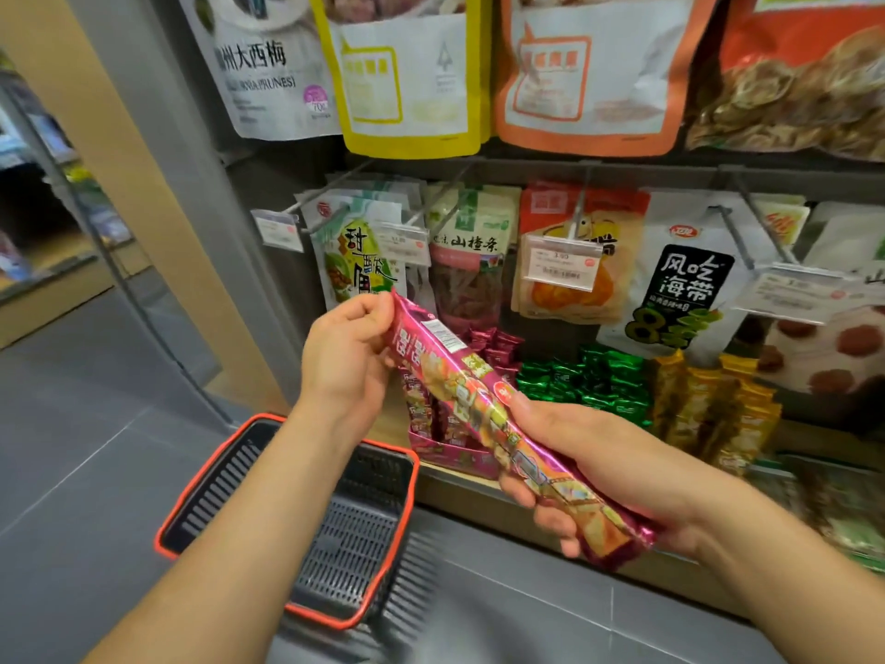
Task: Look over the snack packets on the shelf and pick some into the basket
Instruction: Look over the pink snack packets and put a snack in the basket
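Right hand [598, 472] and left hand [345, 361] both grip one pink snack packet [479, 395] near the basket [354, 543].

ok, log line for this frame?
phase: inspecting | long pink snack packet: in both hands | left hand: pinches top end | right hand: grips lower end | basket: no packets seen

Forearms [230, 543], left grip [347, 361] and right grip [603, 467] are all bare.

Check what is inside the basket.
Only bare slatted floor shows in the basket; no packets. The left forearm hides a strip of it.
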The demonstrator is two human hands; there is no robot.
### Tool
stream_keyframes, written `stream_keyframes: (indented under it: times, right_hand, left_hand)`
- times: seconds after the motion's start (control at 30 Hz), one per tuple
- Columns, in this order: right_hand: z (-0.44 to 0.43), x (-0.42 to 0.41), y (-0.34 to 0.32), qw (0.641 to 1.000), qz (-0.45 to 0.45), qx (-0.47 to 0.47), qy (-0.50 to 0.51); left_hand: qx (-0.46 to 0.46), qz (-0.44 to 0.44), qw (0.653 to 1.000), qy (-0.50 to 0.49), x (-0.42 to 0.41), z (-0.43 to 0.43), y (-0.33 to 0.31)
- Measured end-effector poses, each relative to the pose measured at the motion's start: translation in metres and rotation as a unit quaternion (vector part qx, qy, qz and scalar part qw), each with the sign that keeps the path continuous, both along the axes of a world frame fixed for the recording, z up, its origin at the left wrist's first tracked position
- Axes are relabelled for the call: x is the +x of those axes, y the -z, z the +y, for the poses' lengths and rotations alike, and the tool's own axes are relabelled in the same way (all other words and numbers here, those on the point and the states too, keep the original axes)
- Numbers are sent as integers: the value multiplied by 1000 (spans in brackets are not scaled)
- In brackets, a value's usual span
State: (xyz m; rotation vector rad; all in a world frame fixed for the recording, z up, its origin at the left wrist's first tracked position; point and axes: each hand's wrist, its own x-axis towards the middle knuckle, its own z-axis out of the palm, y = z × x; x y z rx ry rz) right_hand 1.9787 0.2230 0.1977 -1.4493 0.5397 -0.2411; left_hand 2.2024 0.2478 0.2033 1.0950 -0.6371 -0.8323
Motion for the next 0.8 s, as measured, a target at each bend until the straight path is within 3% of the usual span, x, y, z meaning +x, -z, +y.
stream_keyframes:
  times: [0.13, 0.3, 0.5, 0.8]
  right_hand:
    - [6, 6, -2, 1000, -11, -17, -1]
    - [5, 11, -2, 999, -7, 7, 47]
    - [15, 22, 15, 985, 15, -129, 115]
    - [14, 24, 24, 958, -3, -245, 148]
  left_hand:
    - [-4, 10, 1000, -12, -1, -1, -3]
    - [5, 63, 995, 78, -4, 4, -6]
    - [90, 78, 992, 31, -25, 4, 3]
    - [97, 85, 990, 63, -45, 15, 11]
